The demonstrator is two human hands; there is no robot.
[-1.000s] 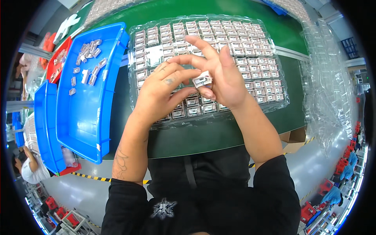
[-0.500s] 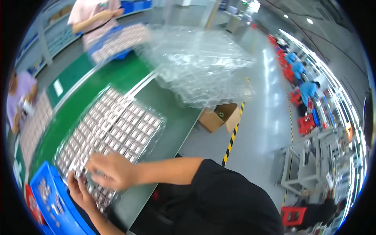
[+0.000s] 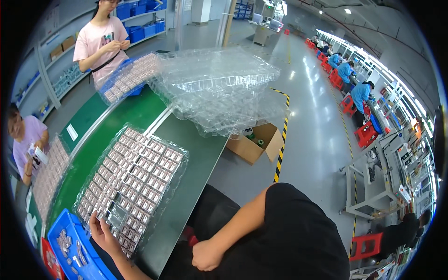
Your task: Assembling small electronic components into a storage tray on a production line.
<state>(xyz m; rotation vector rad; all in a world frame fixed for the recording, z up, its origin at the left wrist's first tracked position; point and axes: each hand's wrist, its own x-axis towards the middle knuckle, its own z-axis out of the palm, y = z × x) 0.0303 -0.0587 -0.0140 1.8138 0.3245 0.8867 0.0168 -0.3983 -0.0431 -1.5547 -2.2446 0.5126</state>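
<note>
A clear plastic tray lies aslant on the green bench, its pockets filled with rows of small, pale pinkish metal parts. Several pockets near its lower middle are bare. Over the tray's lower left edge is my left hand, its fingers raised and apart, with nothing visible between them. My right hand is down by my lap, off the bench, with the fingers curled closed. Whatever it may hold is hidden. Next to my left hand stands a blue bin with loose metal pieces in it.
Stacked clear trays reach over the bench's far end. An open cardboard box is on the floor beyond the bench edge. Across the green belt, two people handle parts beside other filled trays. A red bin adjoins the blue one.
My right hand has left the tray and come back to my lap, fingers closed. My left hand stays by the tray's lower left edge. The view has shifted, showing more of the far co-workers.
</note>
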